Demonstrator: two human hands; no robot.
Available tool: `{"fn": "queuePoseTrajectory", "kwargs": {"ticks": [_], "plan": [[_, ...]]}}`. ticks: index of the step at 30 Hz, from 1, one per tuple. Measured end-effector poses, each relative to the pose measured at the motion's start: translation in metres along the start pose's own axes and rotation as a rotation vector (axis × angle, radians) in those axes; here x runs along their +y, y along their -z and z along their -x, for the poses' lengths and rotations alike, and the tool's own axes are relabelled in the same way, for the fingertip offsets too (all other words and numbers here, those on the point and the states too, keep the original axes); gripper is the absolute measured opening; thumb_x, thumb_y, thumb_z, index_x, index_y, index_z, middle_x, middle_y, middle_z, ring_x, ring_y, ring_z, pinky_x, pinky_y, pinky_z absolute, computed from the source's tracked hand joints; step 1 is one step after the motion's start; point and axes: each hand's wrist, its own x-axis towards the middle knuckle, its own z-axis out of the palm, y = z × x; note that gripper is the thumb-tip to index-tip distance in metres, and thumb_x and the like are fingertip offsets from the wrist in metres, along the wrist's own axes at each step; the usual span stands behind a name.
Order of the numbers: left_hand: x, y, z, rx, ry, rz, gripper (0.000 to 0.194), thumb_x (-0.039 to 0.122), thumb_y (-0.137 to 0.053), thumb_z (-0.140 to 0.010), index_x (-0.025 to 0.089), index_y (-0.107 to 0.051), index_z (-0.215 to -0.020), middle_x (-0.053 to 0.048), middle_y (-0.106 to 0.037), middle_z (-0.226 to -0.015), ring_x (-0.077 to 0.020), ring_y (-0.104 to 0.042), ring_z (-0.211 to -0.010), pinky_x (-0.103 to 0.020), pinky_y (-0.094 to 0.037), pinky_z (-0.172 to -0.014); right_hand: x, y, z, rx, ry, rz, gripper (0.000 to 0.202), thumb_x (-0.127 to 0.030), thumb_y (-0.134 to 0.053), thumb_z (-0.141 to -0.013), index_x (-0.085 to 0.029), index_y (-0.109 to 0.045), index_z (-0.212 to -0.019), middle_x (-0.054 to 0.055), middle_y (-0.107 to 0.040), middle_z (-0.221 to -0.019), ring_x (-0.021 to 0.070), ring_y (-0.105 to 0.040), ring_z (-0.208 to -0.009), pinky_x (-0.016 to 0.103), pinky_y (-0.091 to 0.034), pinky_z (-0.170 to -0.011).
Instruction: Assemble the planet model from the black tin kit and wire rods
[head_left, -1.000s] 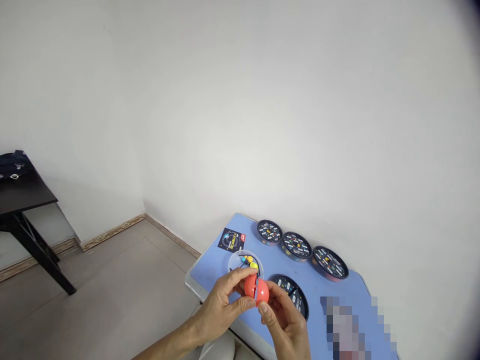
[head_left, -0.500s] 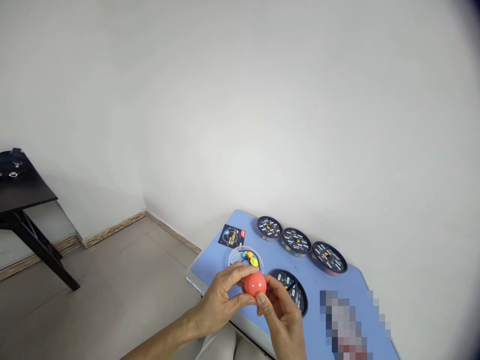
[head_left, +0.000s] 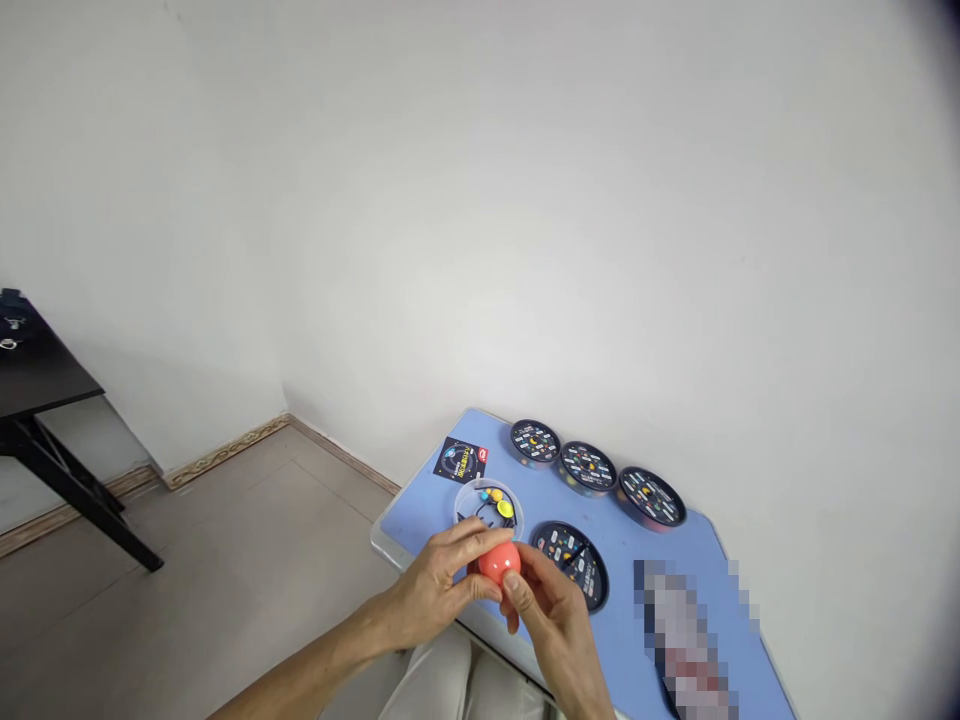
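Observation:
A shiny coral-red ball (head_left: 499,563) is held between both hands above the near edge of the blue table (head_left: 450,540). The fingers and thumb of my left hand (head_left: 442,580) curl round it from the left. On its right side, my right hand (head_left: 551,610) grips it with thumb and fingers. Just beyond the hands stands a clear round tub (head_left: 459,503) with small yellow, orange and blue balls and dark thin pieces inside. To the right of the tub lies a round black tray (head_left: 555,545) with printed labels and a dark bar across it, partly behind my right hand.
Three round dark tins (head_left: 536,441) with printed tops line the table's far side by the wall. A black printed card (head_left: 460,461) lies at the far left corner. A blurred-out patch (head_left: 686,640) covers the right side. A black table (head_left: 49,370) stands further left.
Both hands have shifted slightly left with the red ball, still gripping it. The whole view has moved a little, and more of the tub and black tray now shows.

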Motion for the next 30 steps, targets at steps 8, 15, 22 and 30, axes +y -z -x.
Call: {"fn": "queuePoseTrajectory", "kwargs": {"ticks": [8, 15, 22, 30], "plan": [[-0.012, -0.002, 0.012, -0.115, -0.19, -0.27, 0.053, 0.022, -0.043, -0.099, 0.028, -0.03, -0.15, -0.01, -0.058, -0.121, -0.0197, -0.059, -0.109, -0.032, -0.051, -0.095, 0.011, 0.0, -0.001, -0.071, -0.197, 0.017, 0.055, -0.069, -0.052, -0.081, -0.017, -0.053, -0.062, -0.007, -0.041, -0.044, 0.0049, -0.032, -0.032, 0.018, -0.022, -0.032], [-0.015, -0.006, 0.014, -0.053, -0.249, -0.475, 0.058, 0.027, -0.04, -0.1, 0.034, -0.017, -0.153, -0.009, -0.061, -0.127, -0.022, -0.062, -0.114, -0.032, -0.054, -0.094, 0.009, -0.007, 0.0, -0.026, -0.22, -0.026, 0.061, -0.076, -0.044, -0.081, -0.019, -0.047, -0.058, -0.007, -0.04, -0.042, 0.0048, -0.031, -0.032, 0.019, -0.018, -0.032], [-0.012, -0.006, 0.008, -0.018, -0.271, -0.459, 0.056, 0.03, -0.046, -0.099, 0.034, -0.027, -0.151, -0.008, -0.065, -0.119, -0.0211, -0.066, -0.105, -0.028, -0.056, -0.088, 0.007, -0.005, -0.001, 0.004, -0.259, -0.013, 0.067, -0.084, -0.038, -0.076, -0.02, -0.047, -0.058, -0.004, -0.045, -0.044, 0.0057, -0.034, -0.032, 0.019, -0.02, -0.031], [-0.002, -0.019, 0.008, 0.093, 0.29, 0.323, 0.051, 0.049, -0.053, -0.092, 0.017, -0.055, -0.132, -0.004, -0.066, -0.078, -0.0171, -0.063, -0.072, -0.032, -0.054, -0.073, 0.009, 0.022, 0.006, 0.092, -0.066, 0.186, 0.06, -0.069, -0.044, -0.085, -0.014, -0.067, -0.089, -0.001, -0.057, -0.057, 0.0097, -0.045, -0.04, 0.021, -0.033, -0.037]]}}
